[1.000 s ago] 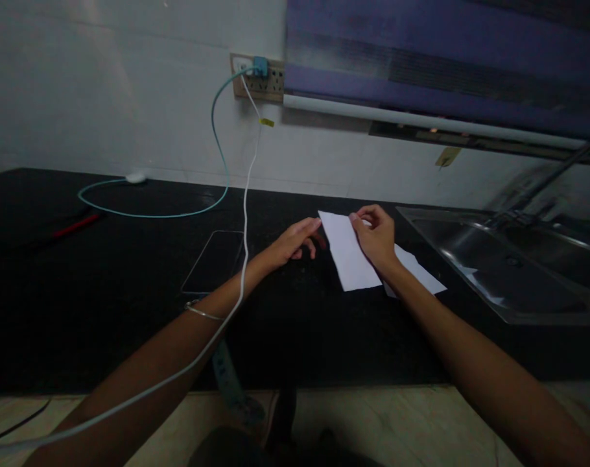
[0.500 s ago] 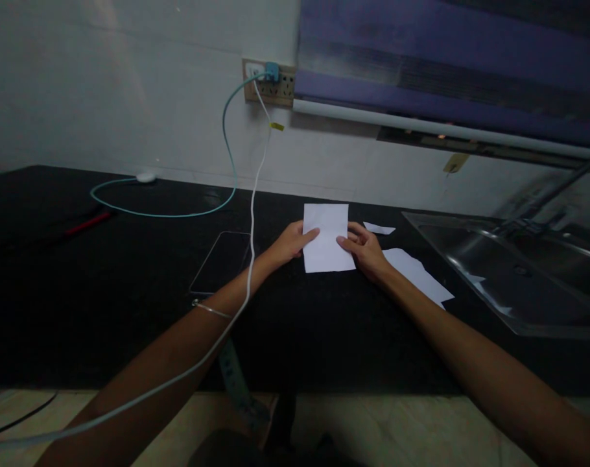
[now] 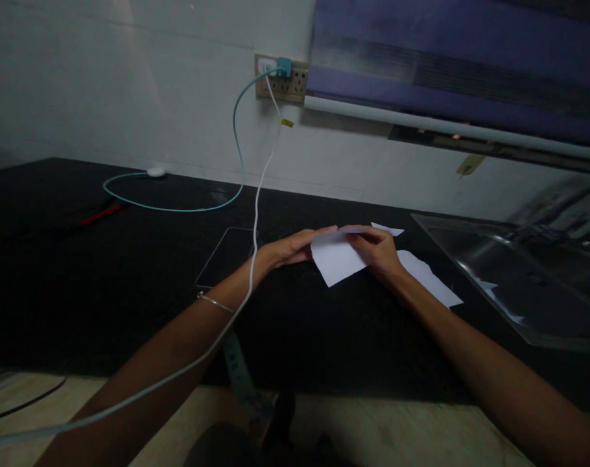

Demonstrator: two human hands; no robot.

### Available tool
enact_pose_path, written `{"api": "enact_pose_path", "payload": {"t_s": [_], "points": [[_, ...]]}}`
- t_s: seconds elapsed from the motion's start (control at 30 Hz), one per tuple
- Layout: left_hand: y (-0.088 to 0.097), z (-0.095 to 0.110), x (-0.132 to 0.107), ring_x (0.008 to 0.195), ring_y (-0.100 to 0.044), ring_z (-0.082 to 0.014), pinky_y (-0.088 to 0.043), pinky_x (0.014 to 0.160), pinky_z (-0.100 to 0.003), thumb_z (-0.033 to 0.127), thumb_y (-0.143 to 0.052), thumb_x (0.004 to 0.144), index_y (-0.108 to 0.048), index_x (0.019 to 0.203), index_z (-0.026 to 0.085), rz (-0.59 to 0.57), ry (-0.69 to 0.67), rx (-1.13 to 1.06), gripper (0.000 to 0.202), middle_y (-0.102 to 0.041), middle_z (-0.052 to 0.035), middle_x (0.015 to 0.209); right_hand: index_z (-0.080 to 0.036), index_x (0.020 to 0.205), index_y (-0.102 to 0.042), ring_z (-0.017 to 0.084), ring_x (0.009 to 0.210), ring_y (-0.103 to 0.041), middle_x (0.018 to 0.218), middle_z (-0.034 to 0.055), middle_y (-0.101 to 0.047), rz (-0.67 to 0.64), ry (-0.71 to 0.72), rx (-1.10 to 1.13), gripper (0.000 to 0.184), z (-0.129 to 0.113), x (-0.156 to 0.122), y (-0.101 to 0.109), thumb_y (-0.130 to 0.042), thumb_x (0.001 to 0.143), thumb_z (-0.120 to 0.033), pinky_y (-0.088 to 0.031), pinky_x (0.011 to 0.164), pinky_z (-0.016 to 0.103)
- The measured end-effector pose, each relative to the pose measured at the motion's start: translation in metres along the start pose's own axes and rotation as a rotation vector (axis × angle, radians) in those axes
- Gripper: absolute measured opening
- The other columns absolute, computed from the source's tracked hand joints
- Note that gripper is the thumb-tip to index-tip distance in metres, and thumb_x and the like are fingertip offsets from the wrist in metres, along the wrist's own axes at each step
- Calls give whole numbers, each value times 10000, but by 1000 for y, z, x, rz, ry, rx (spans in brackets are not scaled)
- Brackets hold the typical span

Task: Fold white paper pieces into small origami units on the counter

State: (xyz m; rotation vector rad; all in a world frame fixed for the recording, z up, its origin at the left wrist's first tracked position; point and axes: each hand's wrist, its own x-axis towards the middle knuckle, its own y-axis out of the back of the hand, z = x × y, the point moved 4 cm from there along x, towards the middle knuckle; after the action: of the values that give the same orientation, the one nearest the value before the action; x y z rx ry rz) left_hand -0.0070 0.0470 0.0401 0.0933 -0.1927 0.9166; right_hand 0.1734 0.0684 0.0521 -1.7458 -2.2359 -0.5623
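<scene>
Over the dark table (image 3: 149, 266), 1 white sheet (image 3: 338, 259) arches between 2 hands

On the left, a phone (image 3: 227, 255) lies flat, just beside the left arm (image 3: 178, 344). Next comes the left hand (image 3: 295, 248), its fingers touching the sheet's left end; how firmly they press, I cannot tell.

Mid-table, the white sheet sits between both hands, its far part curved and seen nearly edge-on. Its nearest corner points towards the person, and from there the near edge slants away to the right. The bend seems to run roughly left to right; curved like this, the sheet hides its true long axis.

To do this well, both hands should probably keep even tension, line up edges and corners before pressing, then smooth along 1 straight line.

At the right side, the right hand (image 3: 380, 251) pinches the sheet between thumb and fingers. Beyond it lie 1 small scrap (image 3: 388, 229) and 1 larger paper piece (image 3: 427, 277), near the sink (image 3: 542, 305).
</scene>
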Motion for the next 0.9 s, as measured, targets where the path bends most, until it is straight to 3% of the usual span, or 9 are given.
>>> {"api": "enact_pose_path", "payload": {"t_s": [0.1, 0.2, 0.27, 0.37, 0.5, 0.67, 0.9], "points": [[-7, 3, -5, 801, -633, -193, -464, 715, -301, 510, -643, 829, -729, 990, 116, -98, 130, -80, 434, -702, -114, 904, -252, 948, -762, 246, 986, -675, 1022, 51, -748, -63, 59, -46, 203, -9, -2, -5, -726, 749, -273, -509, 891, 432], [-11, 6, -8, 710, -617, -154, -439, 652, -274, 461, -715, 785, -730, 936, 106, -95, 189, 18, 387, -698, -86, 832, -269, 1092, -701, 253, 960, -679, 1042, 51, -737, -63, 30, 9, 394, -10, -4, -9, -758, 702, -274, -525, 844, 422], [-14, 7, -7, 680, -612, -146, -430, 627, -268, 444, -736, 768, -728, 927, 102, -49, 182, 72, 378, -696, -80, 804, -276, 1125, -662, 253, 949, -676, 1053, 53, -727, -19, -9, 87, 441, -7, -4, -12, -761, 699, -331, -530, 816, 408], [-14, 8, -4, 660, -606, -135, -429, 613, -258, 407, -740, 773, -720, 944, 104, 68, 113, 78, 348, -698, -75, 797, -253, 1029, -659, 252, 937, -666, 1018, 70, -714, 92, -100, 175, 380, 0, -3, -13, -639, 778, -537, -529, 774, 392], [-8, 8, 1, 723, -633, -151, -460, 644, -261, 334, -754, 767, -708, 1005, 108, 205, 19, 89, 331, -717, -94, 876, -230, 898, -636, 229, 812, -662, 852, 76, -689, 113, -207, 200, 567, 7, -3, -14, -437, 815, -755, -519, 672, 363], [-1, 8, 2, 737, -651, -166, -478, 644, -265, 311, -735, 778, -709, 962, 103, 308, 0, 92, 279, -727, -107, 876, -215, 629, -569, 158, 563, -554, 573, 7, -570, 86, -32, -74, 436, -1, -7, -12, -657, 783, -613, -456, 586, 311], [-5, 11, -1, 706, -649, -163, -474, 629, -263, 288, -733, 783, -720, 875, 102, 304, 30, 104, 207, -725, -106, 822, -210, 593, -562, 144, 586, -526, 569, -4, -549, 39, 83, -173, 427, -12, -9, -13, -586, 882, -524, -428, 627, 296]]}}
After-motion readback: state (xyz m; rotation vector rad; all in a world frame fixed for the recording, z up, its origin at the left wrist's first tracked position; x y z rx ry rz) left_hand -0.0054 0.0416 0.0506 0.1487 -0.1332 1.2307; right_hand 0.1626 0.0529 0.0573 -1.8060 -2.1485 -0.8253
